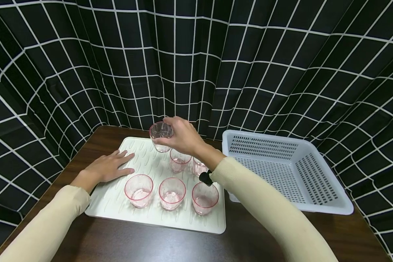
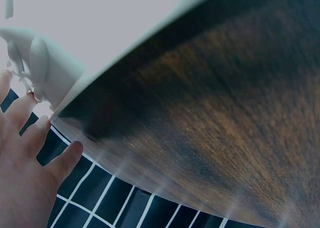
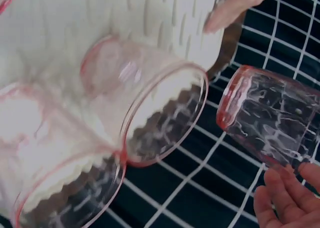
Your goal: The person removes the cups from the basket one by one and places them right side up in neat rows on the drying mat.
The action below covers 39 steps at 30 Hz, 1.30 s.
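Observation:
Over the far edge of a white ridged tray point(image 1: 111, 205), my right hand point(image 1: 183, 136) grips a clear pink-rimmed glass point(image 1: 161, 140). In the right wrist view that glass point(image 3: 272, 115) is held by the fingertips, clear of the tray. Two similar glasses stand under the right hand and forearm: one point(image 1: 179, 162) in full sight, another point(image 1: 199, 168) partly hidden. Along the tray's near side are three more, a left glass point(image 1: 139, 193), a middle glass point(image 1: 171, 194) and a right glass point(image 1: 204, 199). My left hand point(image 1: 109, 167) rests flat on the tray's left side, fingers spread.
A pale blue perforated plastic basket point(image 1: 327, 203) sits on the dark wooden table point(image 1: 249, 233), right of the tray and partly behind the right sleeve. Black curtain cloth point(image 1: 190, 65) with a white grid hangs around the table's back and sides.

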Each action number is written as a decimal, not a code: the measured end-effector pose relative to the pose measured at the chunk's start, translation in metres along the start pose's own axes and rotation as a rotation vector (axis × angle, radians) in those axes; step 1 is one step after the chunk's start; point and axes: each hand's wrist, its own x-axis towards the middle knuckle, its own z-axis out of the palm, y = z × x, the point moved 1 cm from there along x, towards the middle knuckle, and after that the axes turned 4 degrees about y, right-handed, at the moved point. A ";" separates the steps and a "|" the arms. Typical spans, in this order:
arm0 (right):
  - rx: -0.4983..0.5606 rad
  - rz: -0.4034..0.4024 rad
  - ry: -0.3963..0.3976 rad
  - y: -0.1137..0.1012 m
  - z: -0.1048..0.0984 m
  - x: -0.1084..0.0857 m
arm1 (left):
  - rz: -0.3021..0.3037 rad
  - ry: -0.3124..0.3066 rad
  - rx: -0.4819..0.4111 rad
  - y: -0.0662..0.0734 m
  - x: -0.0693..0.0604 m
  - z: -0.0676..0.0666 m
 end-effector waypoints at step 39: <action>-0.063 0.096 -0.340 0.002 0.049 0.010 | -0.011 -0.012 -0.005 0.001 0.000 -0.001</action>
